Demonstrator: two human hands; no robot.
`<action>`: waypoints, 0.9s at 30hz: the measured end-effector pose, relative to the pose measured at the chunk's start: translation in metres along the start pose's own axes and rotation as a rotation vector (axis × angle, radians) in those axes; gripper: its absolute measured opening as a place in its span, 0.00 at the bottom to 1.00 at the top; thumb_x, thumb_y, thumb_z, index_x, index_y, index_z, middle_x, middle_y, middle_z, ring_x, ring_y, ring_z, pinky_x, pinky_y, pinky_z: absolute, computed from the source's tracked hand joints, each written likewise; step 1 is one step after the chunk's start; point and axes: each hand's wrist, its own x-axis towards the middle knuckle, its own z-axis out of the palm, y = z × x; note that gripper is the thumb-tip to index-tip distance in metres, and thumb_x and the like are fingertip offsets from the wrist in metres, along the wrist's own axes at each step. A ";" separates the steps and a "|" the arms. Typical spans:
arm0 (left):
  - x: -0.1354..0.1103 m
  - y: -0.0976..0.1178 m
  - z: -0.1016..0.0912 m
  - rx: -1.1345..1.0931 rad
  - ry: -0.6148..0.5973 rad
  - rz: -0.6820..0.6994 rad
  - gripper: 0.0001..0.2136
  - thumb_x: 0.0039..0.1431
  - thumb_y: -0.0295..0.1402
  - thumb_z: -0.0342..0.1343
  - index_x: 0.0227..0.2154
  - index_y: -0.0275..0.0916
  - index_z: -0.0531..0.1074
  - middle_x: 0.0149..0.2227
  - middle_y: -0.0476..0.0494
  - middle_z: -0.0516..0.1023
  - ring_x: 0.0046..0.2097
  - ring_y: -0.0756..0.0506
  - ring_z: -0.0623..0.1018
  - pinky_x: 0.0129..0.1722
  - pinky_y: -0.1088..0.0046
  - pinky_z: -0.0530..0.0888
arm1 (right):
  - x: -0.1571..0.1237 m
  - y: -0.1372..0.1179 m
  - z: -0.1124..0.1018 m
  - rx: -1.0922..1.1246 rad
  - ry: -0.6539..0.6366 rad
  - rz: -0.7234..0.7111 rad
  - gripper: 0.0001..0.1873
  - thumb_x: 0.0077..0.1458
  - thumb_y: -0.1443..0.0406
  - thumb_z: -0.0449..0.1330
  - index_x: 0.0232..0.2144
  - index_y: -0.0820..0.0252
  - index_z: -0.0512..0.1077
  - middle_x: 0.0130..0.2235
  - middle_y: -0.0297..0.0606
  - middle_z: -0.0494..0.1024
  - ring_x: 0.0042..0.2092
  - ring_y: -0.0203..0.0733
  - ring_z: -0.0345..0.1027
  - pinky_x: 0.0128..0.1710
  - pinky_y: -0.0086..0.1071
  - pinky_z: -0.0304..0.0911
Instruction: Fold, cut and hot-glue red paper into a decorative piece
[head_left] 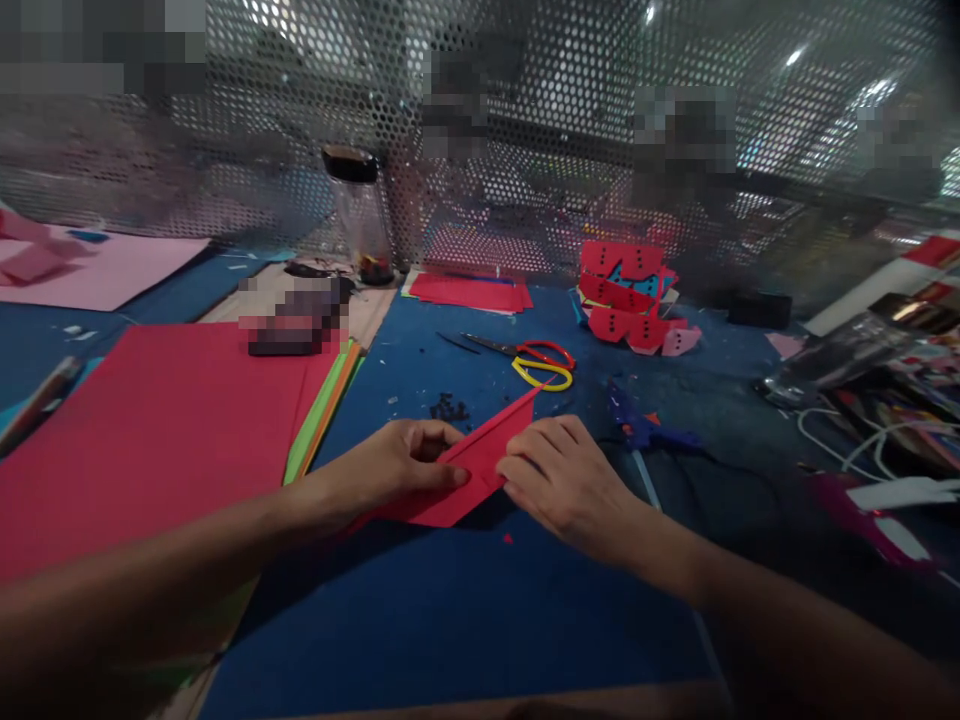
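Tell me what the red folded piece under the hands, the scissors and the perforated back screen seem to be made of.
Red piece: thin matte paper or light card, likely; it holds sharp folds under the left hand. Scissors: dark metal-looking blades, glossy red and yellow loops, probably plastic. Back screen: sheet punched with round holes, grey sheen, apparently metal.

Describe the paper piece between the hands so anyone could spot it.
On the blue mat mid-table, the left hand pinches and the right hand presses a folded red paper piece. Unlike the large flat red sheet to its left, it is small and tapers to a point.
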 end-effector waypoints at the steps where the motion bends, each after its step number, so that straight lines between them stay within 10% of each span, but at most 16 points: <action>1: 0.002 -0.001 0.000 0.066 -0.003 0.021 0.19 0.52 0.43 0.70 0.41 0.36 0.76 0.34 0.47 0.81 0.32 0.49 0.77 0.31 0.76 0.69 | -0.001 0.000 0.001 0.000 -0.016 0.002 0.07 0.67 0.71 0.54 0.41 0.61 0.72 0.39 0.41 0.75 0.44 0.47 0.63 0.43 0.42 0.55; 10: -0.010 -0.016 -0.001 0.890 0.339 0.460 0.13 0.63 0.36 0.60 0.50 0.45 0.76 0.45 0.45 0.80 0.44 0.42 0.79 0.42 0.67 0.74 | -0.005 -0.003 0.013 0.081 -0.099 0.045 0.09 0.70 0.67 0.53 0.41 0.61 0.74 0.38 0.41 0.76 0.42 0.46 0.63 0.41 0.41 0.53; 14: -0.013 -0.019 0.002 1.011 0.288 0.704 0.08 0.69 0.30 0.55 0.46 0.42 0.77 0.46 0.44 0.79 0.48 0.43 0.77 0.50 0.64 0.73 | -0.003 -0.005 0.012 0.122 -0.109 0.087 0.12 0.71 0.63 0.53 0.39 0.61 0.74 0.38 0.40 0.76 0.41 0.46 0.63 0.41 0.41 0.53; 27: -0.001 -0.023 0.003 1.042 0.211 0.746 0.08 0.68 0.25 0.54 0.39 0.38 0.78 0.41 0.43 0.79 0.42 0.45 0.76 0.45 0.67 0.73 | -0.003 -0.008 0.015 0.280 -0.131 0.273 0.12 0.71 0.62 0.53 0.37 0.59 0.75 0.37 0.38 0.76 0.42 0.44 0.65 0.43 0.39 0.54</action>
